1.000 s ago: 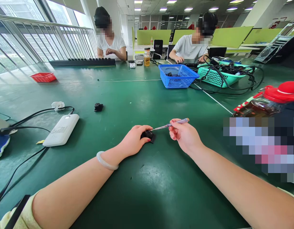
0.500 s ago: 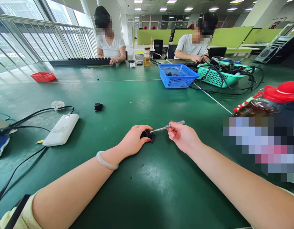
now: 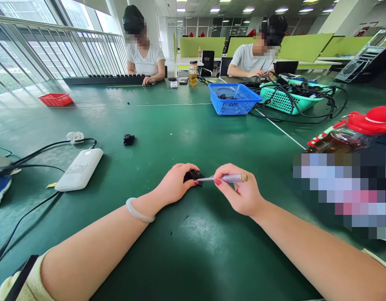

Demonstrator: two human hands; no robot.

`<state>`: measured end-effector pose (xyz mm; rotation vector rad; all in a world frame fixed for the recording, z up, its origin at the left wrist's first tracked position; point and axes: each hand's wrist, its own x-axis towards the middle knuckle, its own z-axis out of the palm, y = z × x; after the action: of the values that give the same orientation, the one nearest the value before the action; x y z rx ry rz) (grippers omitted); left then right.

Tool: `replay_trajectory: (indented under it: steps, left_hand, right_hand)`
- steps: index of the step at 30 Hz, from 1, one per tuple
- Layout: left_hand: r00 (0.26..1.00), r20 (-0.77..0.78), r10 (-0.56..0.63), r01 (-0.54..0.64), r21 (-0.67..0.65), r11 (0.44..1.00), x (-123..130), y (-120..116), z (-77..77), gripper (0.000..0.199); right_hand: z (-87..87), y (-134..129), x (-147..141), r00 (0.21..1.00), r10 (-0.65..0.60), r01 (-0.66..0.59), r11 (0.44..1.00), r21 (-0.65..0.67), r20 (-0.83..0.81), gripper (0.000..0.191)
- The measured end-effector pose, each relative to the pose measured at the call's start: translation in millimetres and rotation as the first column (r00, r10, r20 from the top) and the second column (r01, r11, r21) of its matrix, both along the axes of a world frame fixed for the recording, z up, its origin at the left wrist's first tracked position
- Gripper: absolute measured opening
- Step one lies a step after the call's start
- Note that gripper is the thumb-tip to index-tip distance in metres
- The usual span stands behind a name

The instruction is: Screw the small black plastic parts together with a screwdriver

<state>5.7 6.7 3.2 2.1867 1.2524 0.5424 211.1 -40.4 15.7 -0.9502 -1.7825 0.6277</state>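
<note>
Near the middle of the green table, my left hand (image 3: 174,184) is closed around a small black plastic part (image 3: 193,175), pressing it against the tabletop. My fingers cover much of the part. My right hand (image 3: 239,192) grips a screwdriver (image 3: 232,178) with a translucent purplish handle. Its metal shaft points left, and the tip meets the black part close to my left thumb; whether it sits in a screw is too small to tell. A similar black part (image 3: 128,139) lies farther off to the left.
A white power bank (image 3: 79,169) with black cables lies on the left. Farther back are a red tray (image 3: 55,99), a blue basket (image 3: 234,110) and a green basket (image 3: 279,100) with tangled cables. A red-lidded bottle (image 3: 346,136) is at right. Two people sit across the table.
My right hand has turned and shifted slightly, so the screwdriver's handle end now faces more toward me and its tip sits nearer my left thumb. My left hand stays on the part.
</note>
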Motion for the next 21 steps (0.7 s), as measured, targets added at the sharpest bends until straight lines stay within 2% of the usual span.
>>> replay_trajectory:
  steps: [3,6,15,21]
  left_hand:
    - [1.000,0.006,-0.002,0.002,0.001,1.000,-0.7,0.6,-1.5,0.027]
    - [1.000,0.004,0.003,-0.003,0.002,1.000,-0.8,0.6,-1.8,0.028]
    - [1.000,0.012,-0.004,0.004,0.011,1.000,-0.7,1.0,-1.5,0.028]
    - [1.000,0.010,0.009,-0.009,0.000,1.000,-1.4,0.1,-1.5,0.029]
  right_hand:
    - [-1.1,-1.3,0.7,0.979,0.060,-0.102,0.971,0.214,0.192,0.007]
    - [-2.2,0.7,1.7,0.956,0.052,-0.145,0.939,0.310,0.290,0.007]
    - [2.0,0.8,1.3,0.929,0.037,-0.199,0.889,0.412,0.369,0.010]
    - [2.3,-0.3,0.5,0.920,0.076,-0.237,0.889,0.393,0.385,0.012]
